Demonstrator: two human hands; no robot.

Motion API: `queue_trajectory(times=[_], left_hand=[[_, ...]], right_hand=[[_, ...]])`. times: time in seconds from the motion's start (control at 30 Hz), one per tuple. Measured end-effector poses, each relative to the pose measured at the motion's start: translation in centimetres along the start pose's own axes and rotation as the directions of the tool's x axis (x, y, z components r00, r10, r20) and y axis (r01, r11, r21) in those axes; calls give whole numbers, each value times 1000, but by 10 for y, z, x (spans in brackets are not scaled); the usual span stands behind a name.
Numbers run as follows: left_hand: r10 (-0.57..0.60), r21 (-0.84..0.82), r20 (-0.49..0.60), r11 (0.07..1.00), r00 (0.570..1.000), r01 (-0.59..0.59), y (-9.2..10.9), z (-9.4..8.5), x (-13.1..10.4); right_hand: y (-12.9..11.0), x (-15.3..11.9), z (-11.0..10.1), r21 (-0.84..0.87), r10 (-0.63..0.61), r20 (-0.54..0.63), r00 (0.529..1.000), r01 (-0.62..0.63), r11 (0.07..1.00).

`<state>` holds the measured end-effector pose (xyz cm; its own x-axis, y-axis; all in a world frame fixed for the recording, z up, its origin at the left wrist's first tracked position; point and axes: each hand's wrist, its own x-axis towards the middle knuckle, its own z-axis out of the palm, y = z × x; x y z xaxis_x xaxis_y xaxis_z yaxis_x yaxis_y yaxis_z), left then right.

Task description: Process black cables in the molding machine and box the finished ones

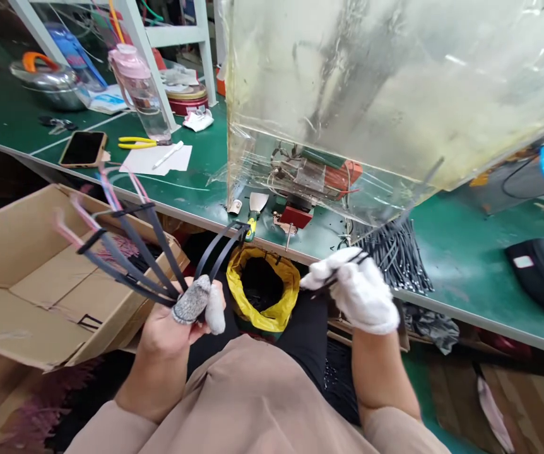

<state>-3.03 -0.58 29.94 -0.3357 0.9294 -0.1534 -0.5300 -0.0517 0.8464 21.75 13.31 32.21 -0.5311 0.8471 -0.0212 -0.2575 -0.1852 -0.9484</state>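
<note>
My left hand (182, 315), with cloth cots on two fingertips, is closed around several flat black cables (142, 255). Pink and pale wire ends (111, 189) fan out from them above the cardboard box. More black strips curve up from the fingers toward the bench edge. My right hand (364, 293), in a white glove, pinches thin dark pieces (333, 277) too small to name exactly; it is beside the bench edge, near a bundle of black cables (397, 255). Between the hands, a bin with a yellow liner (265, 320) holds dark contents.
A clear plastic shield (348, 82) hangs over a small machine with a red block (296, 216). Along the green bench (447, 252) lie a scraper (255, 211), yellow-handled pliers (139, 142), a phone (82, 149) and a pink-lidded bottle (142, 88). A cardboard box (30, 290) stands at left.
</note>
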Motion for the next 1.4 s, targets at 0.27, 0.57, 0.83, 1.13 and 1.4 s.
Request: queue_trajectory(times=[0.27,0.57,0.83,1.13,1.4], left_hand=[[66,7,73,998,995,-67,10,11,0],[28,31,35,999,999,-29,7,16,1],[0,55,-6,999,1000,0,9,21,3],[-8,45,14,999,1000,7,5,15,3],[-23,-17,42,1000,999,23,-3,-1,3]], right_hand=[[135,2,-9,290,538,134,832,-552,782],[95,38,-10,255,440,250,863,-497,829],[62,93,1,406,338,292,895,-436,803],[54,110,-1,444,412,166,896,-441,780],[45,114,-1,472,543,44,838,-497,728]])
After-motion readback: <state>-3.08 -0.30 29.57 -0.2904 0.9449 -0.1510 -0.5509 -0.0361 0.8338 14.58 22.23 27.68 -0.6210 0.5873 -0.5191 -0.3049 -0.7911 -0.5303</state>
